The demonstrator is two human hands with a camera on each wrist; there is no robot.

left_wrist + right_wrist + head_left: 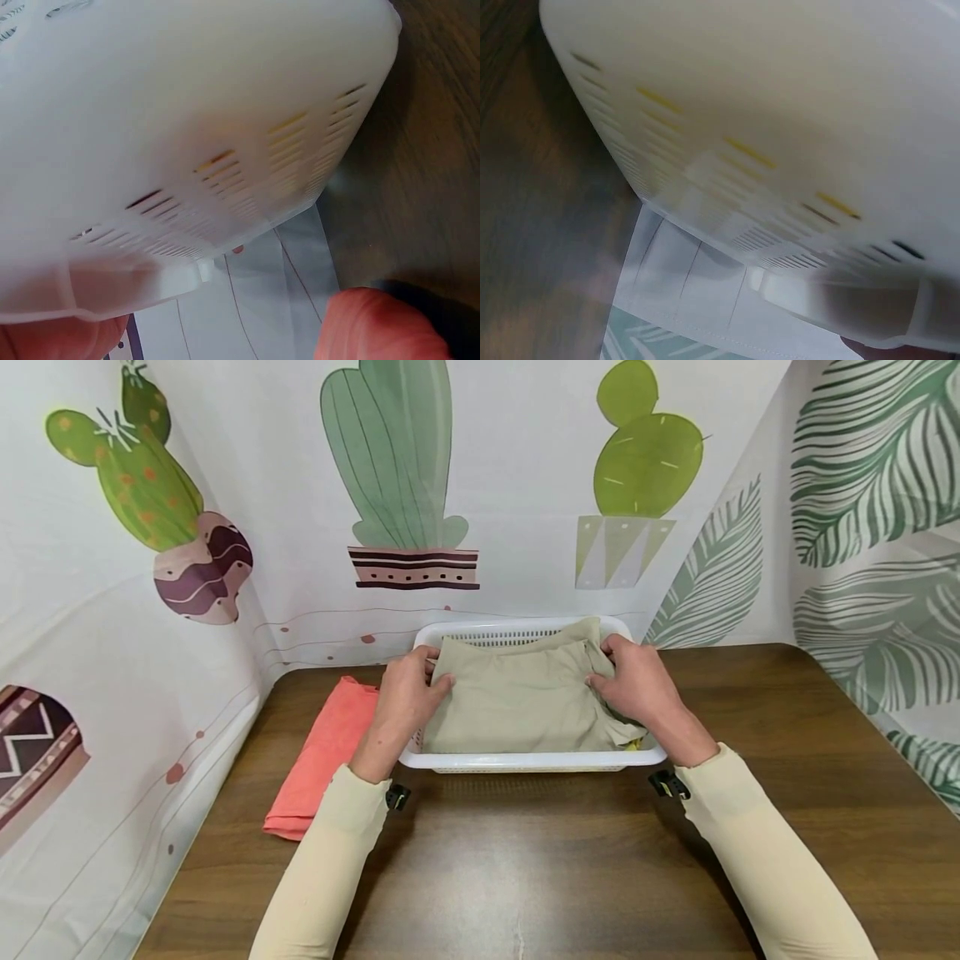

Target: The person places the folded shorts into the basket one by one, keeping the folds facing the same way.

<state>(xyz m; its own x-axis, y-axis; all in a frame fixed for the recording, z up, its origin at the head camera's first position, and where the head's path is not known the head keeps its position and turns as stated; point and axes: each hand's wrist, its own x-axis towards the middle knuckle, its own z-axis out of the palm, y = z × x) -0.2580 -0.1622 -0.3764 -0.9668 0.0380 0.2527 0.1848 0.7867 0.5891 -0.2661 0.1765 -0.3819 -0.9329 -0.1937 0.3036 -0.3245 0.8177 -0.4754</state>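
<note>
Dark brown wood-grain table (pixel 525 877) up close, smooth with long streaks, cream sleeves reaching across it. Just past them, the white slotted plastic basket (pixel 525 760) sits toward the table's far edge, centre, its rounded walls pierced with fine slits. Inside lies the folded beige soft cloth (pixel 517 702), matte and faintly creased. The left hand (pixel 405 697) pinches the cloth's left edge over the rim, fingers curled; the right hand (pixel 637 685) grips the bunched right edge the same way. Near the table's left edge, a folded coral-pink cloth (pixel 322 756) lies flat beside the basket. Beyond, a white fabric backdrop (pixel 525 485) printed with green cacti and leaves wraps the corner.
</note>
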